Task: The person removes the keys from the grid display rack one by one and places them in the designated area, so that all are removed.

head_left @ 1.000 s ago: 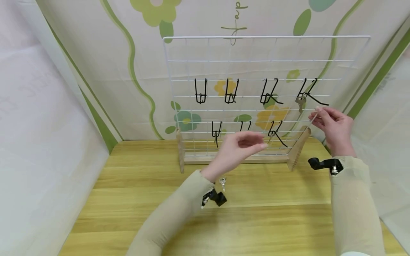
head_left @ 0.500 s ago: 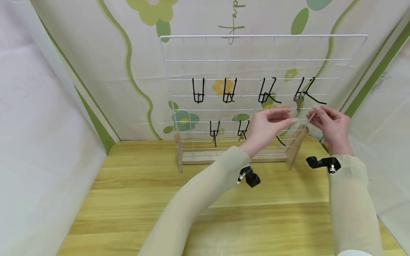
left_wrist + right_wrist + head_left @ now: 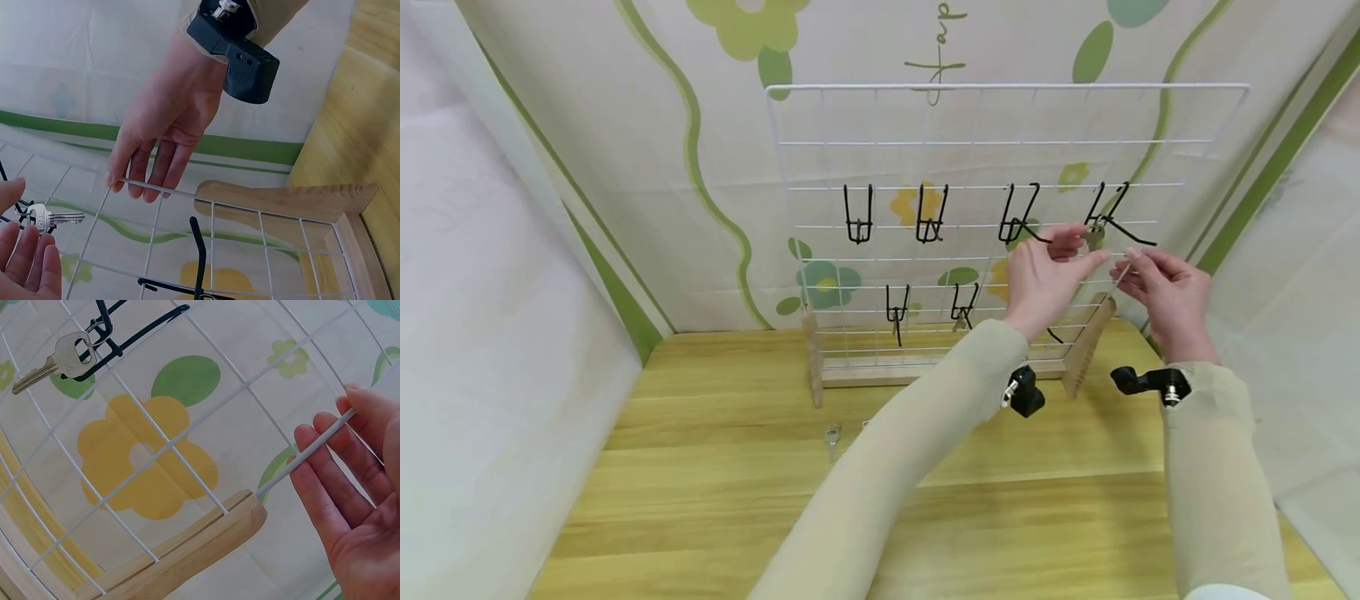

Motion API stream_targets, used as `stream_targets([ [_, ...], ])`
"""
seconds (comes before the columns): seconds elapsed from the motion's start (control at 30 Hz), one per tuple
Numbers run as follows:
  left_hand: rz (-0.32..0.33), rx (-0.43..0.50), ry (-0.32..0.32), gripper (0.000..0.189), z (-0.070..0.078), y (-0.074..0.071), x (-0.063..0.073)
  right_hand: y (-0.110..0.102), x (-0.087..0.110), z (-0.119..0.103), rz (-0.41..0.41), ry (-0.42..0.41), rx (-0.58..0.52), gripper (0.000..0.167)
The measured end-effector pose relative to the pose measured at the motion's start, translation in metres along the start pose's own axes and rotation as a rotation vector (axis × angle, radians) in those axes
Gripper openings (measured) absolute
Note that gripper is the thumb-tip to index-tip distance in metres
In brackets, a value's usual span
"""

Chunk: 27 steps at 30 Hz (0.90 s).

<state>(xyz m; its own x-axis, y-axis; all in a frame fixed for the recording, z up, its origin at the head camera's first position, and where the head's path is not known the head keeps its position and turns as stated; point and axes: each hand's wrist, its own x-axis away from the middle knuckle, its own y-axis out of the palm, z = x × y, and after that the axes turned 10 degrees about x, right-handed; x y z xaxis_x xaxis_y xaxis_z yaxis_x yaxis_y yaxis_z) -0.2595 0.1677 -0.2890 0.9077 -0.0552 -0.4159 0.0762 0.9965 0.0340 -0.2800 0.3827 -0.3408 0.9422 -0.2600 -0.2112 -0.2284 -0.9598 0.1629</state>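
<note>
A silver key [image 3: 1094,237] [image 3: 49,217] [image 3: 65,357] hangs on the top right black hook [image 3: 1117,212] [image 3: 128,334] of a white wire grid [image 3: 1000,87]. My left hand [image 3: 1090,247] [image 3: 22,220] is raised to the key, thumb above and straight fingers below it, close but not gripping. In the right wrist view the key hangs free. My right hand [image 3: 1131,263] [image 3: 134,181] [image 3: 337,425] pinches the grid's right edge wire with its fingertips, just above the right wooden foot [image 3: 1086,350] [image 3: 281,200] [image 3: 187,550].
The grid stands upright at the back of a wooden table [image 3: 700,500], with several more black hooks [image 3: 857,217] in two rows. A loose key [image 3: 832,436] lies on the table in front of the left foot. Flowered cloth walls close in behind and on both sides.
My left hand has risen from low in front of the grid, moving up and right to the hanging key. My right hand has kept its hold on the edge wire.
</note>
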Motion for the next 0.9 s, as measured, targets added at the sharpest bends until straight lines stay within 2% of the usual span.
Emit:
stream_targets([
  [0.17,0.03,-0.01,-0.009,0.027,0.005,0.003,-0.006,0.0,-0.001,0.001,-0.008,-0.005,-0.005,0.032],
  [0.4,0.014,-0.129,0.011,0.021,0.014,0.007,-0.013,0.0,0.001,0.0,-0.009,-0.022,-0.011,0.028],
  [0.9,0.05,-0.196,0.014,0.011,0.011,0.01,-0.017,0.0,0.0,0.001,-0.018,-0.034,0.008,0.027],
])
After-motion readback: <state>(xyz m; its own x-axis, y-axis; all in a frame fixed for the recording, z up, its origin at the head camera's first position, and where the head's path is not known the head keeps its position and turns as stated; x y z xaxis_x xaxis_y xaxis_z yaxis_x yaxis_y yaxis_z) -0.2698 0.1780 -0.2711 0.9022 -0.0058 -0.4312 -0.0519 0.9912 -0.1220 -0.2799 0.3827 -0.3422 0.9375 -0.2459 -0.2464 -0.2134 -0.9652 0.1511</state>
